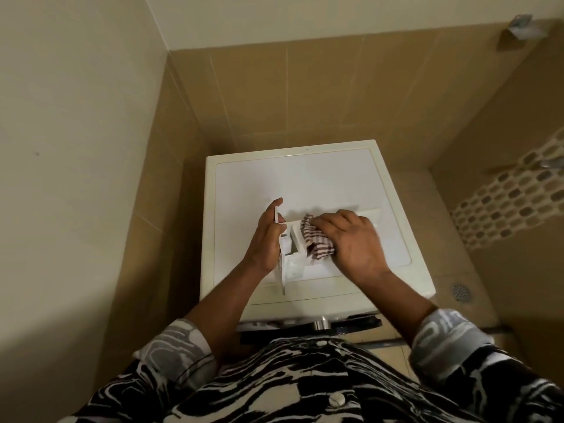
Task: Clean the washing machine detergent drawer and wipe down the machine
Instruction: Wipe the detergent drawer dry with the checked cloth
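Observation:
The white detergent drawer (pixel 291 254) lies out of its slot on top of the white washing machine (pixel 308 172), near the front. My left hand (pixel 265 239) grips the drawer's left side, thumb up along its front panel. My right hand (pixel 351 239) holds a striped cloth (pixel 314 236) bunched under the fingers and presses it into the drawer's right compartment. Part of the cloth is hidden beneath my right hand.
The machine stands in a narrow tan-tiled corner, a wall close on the left. The machine's control panel with a metal knob (pixel 320 324) shows at its front edge. A floor drain (pixel 461 292) lies to the right. Mosaic tiling runs along the right wall.

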